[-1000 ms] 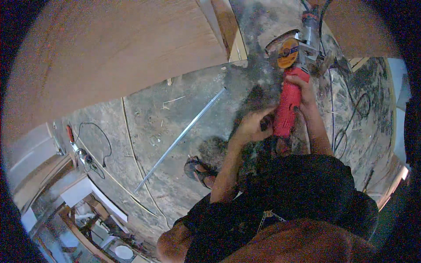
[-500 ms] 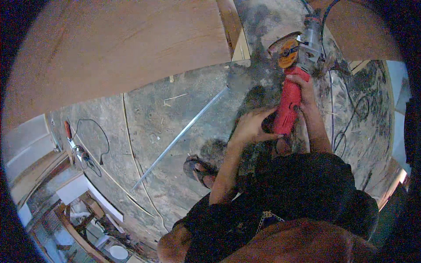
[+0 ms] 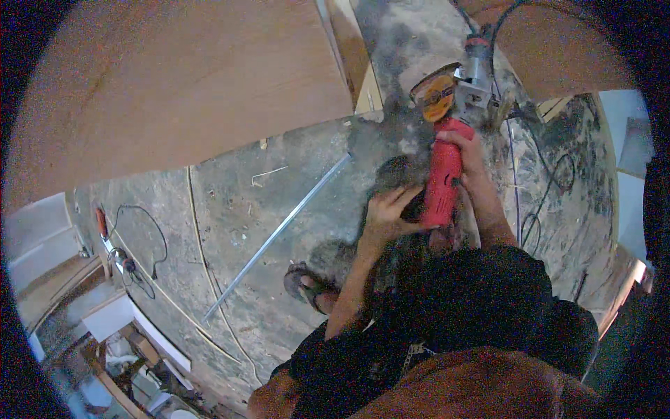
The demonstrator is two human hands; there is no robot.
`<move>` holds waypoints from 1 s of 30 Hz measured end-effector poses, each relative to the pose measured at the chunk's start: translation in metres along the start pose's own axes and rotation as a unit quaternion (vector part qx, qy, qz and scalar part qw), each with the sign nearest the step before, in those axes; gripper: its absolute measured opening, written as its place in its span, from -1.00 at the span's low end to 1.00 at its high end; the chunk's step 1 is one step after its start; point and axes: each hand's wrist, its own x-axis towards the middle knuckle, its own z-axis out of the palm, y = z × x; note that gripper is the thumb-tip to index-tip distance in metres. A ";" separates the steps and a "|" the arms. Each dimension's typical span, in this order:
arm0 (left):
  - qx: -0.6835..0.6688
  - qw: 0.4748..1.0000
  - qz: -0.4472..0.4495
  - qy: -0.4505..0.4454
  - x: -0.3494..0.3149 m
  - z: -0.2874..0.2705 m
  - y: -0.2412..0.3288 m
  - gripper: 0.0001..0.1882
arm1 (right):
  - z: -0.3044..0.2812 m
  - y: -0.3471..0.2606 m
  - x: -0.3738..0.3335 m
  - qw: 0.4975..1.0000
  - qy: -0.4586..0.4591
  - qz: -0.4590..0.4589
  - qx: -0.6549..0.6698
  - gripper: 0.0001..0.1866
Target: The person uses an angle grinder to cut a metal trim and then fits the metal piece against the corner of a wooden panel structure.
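In front of me is a red-bodied angle grinder (image 3: 444, 171), its orange-labelled disc (image 3: 438, 98) pointing away from me. My right hand (image 3: 469, 155) is closed round the front of its red body, just behind the metal head. At the rear end, my left hand (image 3: 387, 218) curves against the casing, the thumb lying across the butt and the fingers at its left side. Some of those fingertips are lost in dark shadow. Just past the grinder's head is a silver cylindrical tool (image 3: 477, 66) with a red band and a black cord; whether they touch I cannot tell.
A large brown wooden sheet (image 3: 188, 77) covers the far left. On the stained floor lie a long metal strip (image 3: 279, 236) and a pale cable (image 3: 199, 234). A corded red-handled tool (image 3: 102, 223) lies at left, scraps (image 3: 143, 349) at lower left, a black cord (image 3: 551, 181) at right.
The whole view has shifted, so everything sits slightly farther left and lower. My hands keep about the same places on the grinder.
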 end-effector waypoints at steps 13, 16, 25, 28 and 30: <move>-0.018 0.999 -0.023 -0.024 -0.012 0.011 -0.011 -0.10 | 0.011 0.003 -0.006 1.000 0.001 0.010 0.019 -0.71; -0.027 0.997 -0.050 -0.046 -0.009 0.009 -0.006 -0.10 | 0.008 0.005 -0.005 1.000 -0.008 0.004 0.002 -0.77; -0.016 0.997 -0.052 -0.054 -0.010 0.006 -0.007 -0.11 | 0.010 0.006 -0.005 0.999 -0.007 0.017 0.026 -0.70; -0.033 0.997 -0.046 -0.052 -0.009 0.006 -0.008 -0.10 | 0.007 0.008 -0.002 0.999 -0.025 0.028 0.033 -0.70; -0.052 0.996 -0.045 -0.049 -0.007 0.004 -0.007 -0.10 | 0.007 0.008 -0.003 0.999 -0.018 0.025 0.035 -0.69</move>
